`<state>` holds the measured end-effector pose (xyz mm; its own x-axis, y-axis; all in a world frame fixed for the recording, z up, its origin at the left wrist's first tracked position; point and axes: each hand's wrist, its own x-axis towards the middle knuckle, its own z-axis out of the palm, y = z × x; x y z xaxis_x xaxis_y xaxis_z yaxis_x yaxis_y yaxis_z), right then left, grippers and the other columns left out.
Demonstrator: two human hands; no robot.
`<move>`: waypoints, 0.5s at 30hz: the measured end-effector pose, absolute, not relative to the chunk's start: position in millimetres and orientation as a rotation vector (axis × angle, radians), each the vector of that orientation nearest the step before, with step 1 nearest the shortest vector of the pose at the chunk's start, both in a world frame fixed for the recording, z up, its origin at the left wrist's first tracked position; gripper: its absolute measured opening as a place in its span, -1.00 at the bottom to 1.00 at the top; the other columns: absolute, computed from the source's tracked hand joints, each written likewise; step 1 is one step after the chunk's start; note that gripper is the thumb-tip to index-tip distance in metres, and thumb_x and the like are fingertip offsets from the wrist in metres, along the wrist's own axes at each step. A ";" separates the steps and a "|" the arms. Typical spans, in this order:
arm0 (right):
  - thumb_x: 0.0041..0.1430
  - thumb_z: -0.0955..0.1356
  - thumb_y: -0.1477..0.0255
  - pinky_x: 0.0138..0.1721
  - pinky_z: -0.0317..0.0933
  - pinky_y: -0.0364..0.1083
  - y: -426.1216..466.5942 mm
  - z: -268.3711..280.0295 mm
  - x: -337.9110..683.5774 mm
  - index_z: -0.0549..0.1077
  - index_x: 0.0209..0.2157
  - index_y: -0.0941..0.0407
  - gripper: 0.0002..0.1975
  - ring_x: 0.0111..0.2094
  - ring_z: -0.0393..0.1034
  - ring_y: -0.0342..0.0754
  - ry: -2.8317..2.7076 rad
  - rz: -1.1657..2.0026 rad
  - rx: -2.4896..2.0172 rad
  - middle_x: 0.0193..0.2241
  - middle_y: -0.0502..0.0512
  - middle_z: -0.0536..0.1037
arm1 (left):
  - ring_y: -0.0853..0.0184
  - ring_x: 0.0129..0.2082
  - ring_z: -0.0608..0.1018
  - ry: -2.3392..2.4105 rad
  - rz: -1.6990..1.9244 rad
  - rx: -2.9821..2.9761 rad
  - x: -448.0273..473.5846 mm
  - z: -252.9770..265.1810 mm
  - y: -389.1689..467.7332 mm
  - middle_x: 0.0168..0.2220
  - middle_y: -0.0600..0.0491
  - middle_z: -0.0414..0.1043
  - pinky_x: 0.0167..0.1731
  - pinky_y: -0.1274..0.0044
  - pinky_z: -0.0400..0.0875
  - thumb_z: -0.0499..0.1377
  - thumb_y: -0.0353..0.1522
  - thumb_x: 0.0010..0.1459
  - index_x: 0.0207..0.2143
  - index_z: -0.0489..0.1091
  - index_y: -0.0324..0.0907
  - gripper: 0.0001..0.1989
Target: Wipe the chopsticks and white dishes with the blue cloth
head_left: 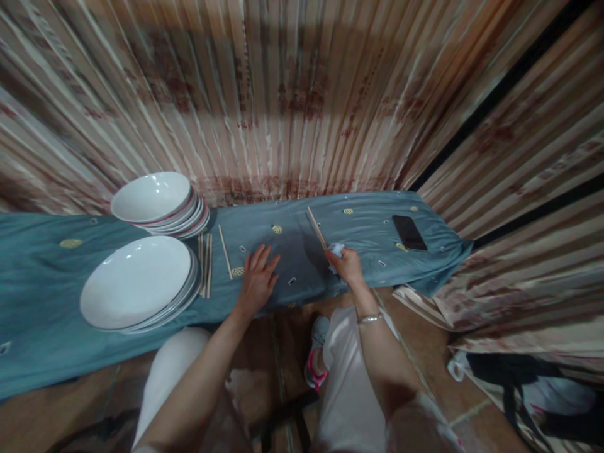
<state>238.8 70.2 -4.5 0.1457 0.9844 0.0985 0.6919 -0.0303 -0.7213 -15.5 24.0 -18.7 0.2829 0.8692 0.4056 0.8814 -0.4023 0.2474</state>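
Observation:
My right hand [349,264] is closed round the lower end of a wooden chopstick [316,228], with a crumpled pale blue-white cloth or tissue [336,249] pinched in the same grip. The chopstick points up and to the left, over the table. My left hand [257,280] holds nothing; its fingers are spread over the tablecloth. Just left of it a single chopstick [225,251] lies on the cloth. Several more chopsticks [208,265] lie side by side, close to the stack of plates.
A stack of white plates [136,283] stands front left, with a stack of white bowls [153,196] behind. A black phone [409,233] lies toward the right end of the blue-green tablecloth [302,220]. Patterned curtains [292,94] hang behind and at right.

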 end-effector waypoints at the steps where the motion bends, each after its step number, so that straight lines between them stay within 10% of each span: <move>1: 0.07 0.31 0.29 -0.48 0.15 -0.22 71.8 -3.0 241.8 0.51 -0.50 0.15 -0.76 -0.48 0.45 -0.08 -1.635 0.500 -1.855 -0.57 0.04 0.54 | 0.09 0.28 0.14 -1.703 -0.759 -2.500 -15.5 -19.0 23.8 0.22 -0.16 0.21 0.20 0.13 0.05 0.09 -0.41 0.15 0.07 0.34 -0.20 -0.60; 15: 0.23 0.28 0.34 -0.20 0.27 0.00 90.4 8.6 247.8 0.50 -0.22 0.26 -0.72 -0.22 0.50 0.13 -1.932 -0.011 -2.363 -0.32 0.42 0.55 | 0.07 0.28 0.15 -1.705 -0.792 -2.542 -19.5 -19.0 20.5 0.20 -0.20 0.23 0.21 0.12 0.07 0.07 -0.42 0.16 0.02 0.38 -0.24 -0.64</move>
<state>247.8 90.4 8.6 0.2000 0.9778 0.0619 0.9785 -0.1961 -0.0646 -19.5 20.5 -19.0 0.2927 0.8721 0.3921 0.8621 -0.4180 0.2864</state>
